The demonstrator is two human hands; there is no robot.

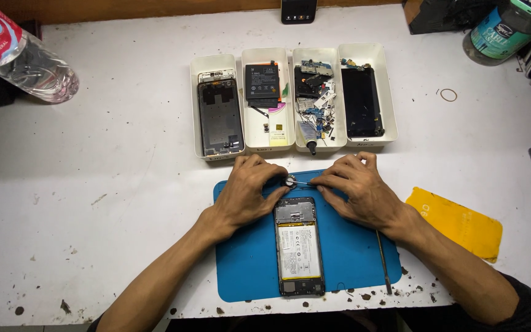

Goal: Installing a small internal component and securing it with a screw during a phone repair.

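An opened phone [300, 246] with its back cover off lies on a blue mat [247, 264], battery and metal shield showing. Just beyond its top end sits a small round silver part [290, 181]. My left hand [248, 192] rests on the mat with its fingertips at that round part. My right hand [356, 189] pinches thin tweezers [302, 182] whose tip reaches the round part. Both hands meet right above the phone's top edge.
Several white trays [216, 154] stand behind the mat, holding a phone frame [220, 115], a battery [262, 83], small parts [314, 101] and a dark screen [361, 101]. A yellow sheet [456, 222] and thin tool [383, 261] lie right; a plastic bottle [26, 58] lies far left.
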